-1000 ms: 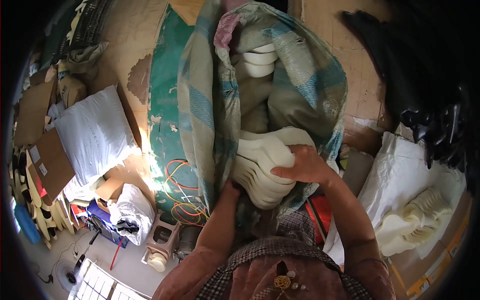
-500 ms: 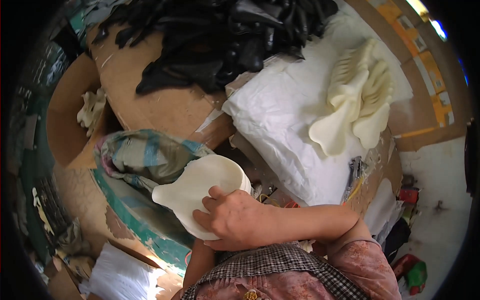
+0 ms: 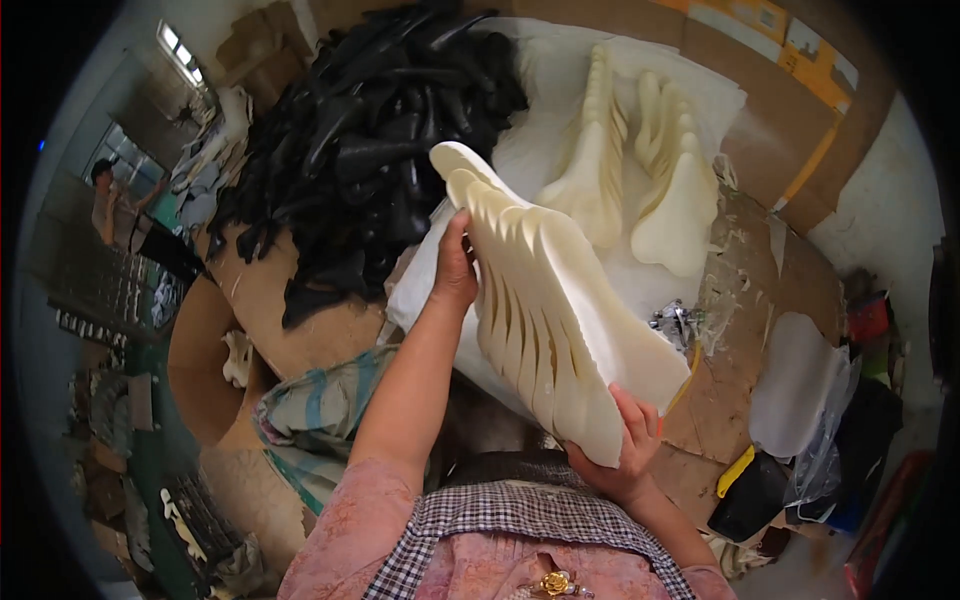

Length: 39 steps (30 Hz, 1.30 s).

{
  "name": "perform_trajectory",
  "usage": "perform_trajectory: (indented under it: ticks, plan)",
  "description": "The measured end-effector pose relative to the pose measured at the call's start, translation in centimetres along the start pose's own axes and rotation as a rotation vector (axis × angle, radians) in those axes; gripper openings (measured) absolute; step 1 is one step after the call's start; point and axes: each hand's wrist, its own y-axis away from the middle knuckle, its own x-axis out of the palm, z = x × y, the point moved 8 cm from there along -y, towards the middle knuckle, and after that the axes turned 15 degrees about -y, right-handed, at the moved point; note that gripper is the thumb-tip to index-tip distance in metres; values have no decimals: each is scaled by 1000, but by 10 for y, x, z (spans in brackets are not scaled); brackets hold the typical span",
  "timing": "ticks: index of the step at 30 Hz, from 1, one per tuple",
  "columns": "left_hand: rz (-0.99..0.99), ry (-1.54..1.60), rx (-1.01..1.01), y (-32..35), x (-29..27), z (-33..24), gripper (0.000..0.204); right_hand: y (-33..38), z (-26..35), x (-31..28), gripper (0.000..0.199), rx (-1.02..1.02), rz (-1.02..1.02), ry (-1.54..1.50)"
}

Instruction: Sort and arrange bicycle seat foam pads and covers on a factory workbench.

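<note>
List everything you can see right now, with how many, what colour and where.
Layered stack of thin moulded pieces: one, cream, between both hands
Rows of moulded pieces: two, cream, on the sheet
Crumpled sheet: one, white, under the rows
Heap of glossy shaped pieces: one, black, upper left of centre
Open cardboard box: one, brown, left
Woven plastic sack: one, grey-green and blue, lower left
Small metal tool: one, silver, right of stack
Another person: one, dark cap, far upper left
Edge clutter: uncounted, mixed, too blurred
Checked cloth apron: one, black-and-white, bottom
Patterned top: one, pink, bottom
Left hand: one, bare, stack's left edge
Right hand: one, bare, stack's near end
</note>
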Motion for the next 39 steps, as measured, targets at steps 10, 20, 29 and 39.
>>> perform_trajectory:
  ticks: [10, 20, 29, 39]
  plan:
    - [582, -119, -79, -63, 231, 17, 59, 36, -50, -28, 75, 120, -17, 200]
    - [546, -818, -90, -21, 225, 88, 93, 30, -123, -11, 30, 117, 321, -28]
    - [470, -771, -65, -24, 182, 122, 75, -33, -198, -108, 19, 231, 171, -1213]
    - [528, -563, -496, -32, 213, 192, 68, -23, -312, -66, 25, 673, -365, -409]
